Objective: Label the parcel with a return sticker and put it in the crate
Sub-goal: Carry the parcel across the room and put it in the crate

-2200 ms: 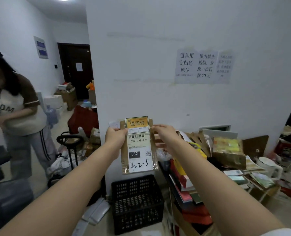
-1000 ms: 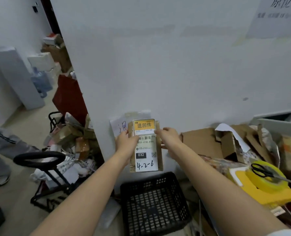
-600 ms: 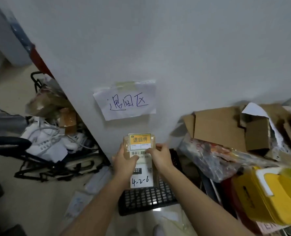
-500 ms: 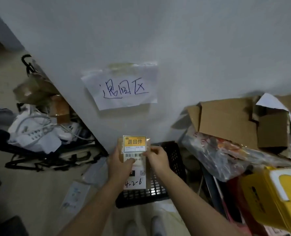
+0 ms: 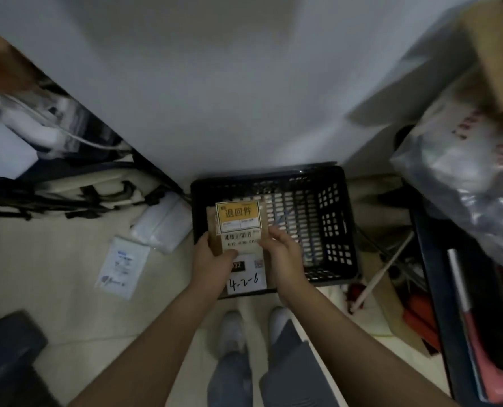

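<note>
I hold a flat brown parcel (image 5: 266, 223) over the left part of a black plastic crate (image 5: 318, 224) that stands on the floor against a white wall. An orange return sticker (image 5: 238, 214) sits at the parcel's top, above a white shipping label marked 4-2-6. My left hand (image 5: 212, 264) grips the parcel's left edge, its thumb on the label. My right hand (image 5: 282, 254) grips the right edge. The crate's mesh bottom shows nothing inside it.
White packets (image 5: 162, 223) and a small printed pouch (image 5: 122, 267) lie on the floor left of the crate. A black trolley frame (image 5: 68, 195) is further left. Plastic bags (image 5: 462, 177), cardboard and a dark shelf (image 5: 450, 304) crowd the right. My shoes (image 5: 232, 330) stand just below the crate.
My view tipped down from the wall sign to the floor. Both hands brought the parcel lower, and it now hangs over the crate's opening.
</note>
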The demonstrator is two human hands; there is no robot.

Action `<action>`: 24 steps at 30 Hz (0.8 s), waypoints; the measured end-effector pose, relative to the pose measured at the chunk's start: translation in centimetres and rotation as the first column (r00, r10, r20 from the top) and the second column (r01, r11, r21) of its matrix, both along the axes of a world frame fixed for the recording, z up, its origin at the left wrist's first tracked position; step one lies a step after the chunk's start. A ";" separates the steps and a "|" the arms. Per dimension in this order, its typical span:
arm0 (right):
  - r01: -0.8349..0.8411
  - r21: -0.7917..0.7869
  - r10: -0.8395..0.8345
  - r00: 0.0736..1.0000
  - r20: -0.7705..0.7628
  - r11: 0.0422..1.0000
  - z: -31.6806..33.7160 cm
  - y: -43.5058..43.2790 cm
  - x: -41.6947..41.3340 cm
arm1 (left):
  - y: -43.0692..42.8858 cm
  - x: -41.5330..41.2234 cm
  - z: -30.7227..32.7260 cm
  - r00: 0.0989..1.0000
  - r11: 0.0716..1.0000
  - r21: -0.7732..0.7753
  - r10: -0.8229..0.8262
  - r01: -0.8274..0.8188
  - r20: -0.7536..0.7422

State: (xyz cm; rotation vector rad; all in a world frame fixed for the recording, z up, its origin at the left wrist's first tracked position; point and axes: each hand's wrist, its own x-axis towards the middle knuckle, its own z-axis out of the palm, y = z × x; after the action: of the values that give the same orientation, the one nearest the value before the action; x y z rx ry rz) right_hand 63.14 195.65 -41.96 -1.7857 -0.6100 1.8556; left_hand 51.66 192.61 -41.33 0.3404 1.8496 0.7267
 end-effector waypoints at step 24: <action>-0.262 -0.079 0.264 0.964 0.020 0.962 -22.4 -2.4 0.3 | -1.8 0.3 -22.1 0.988 0.989 -0.106 0.113 -0.102 0.104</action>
State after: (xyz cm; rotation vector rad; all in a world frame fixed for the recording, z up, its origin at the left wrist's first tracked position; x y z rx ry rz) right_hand 63.43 193.21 -64.41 -1.8593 -0.8347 2.0525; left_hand 51.99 190.80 -63.46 0.1336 1.8027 0.7085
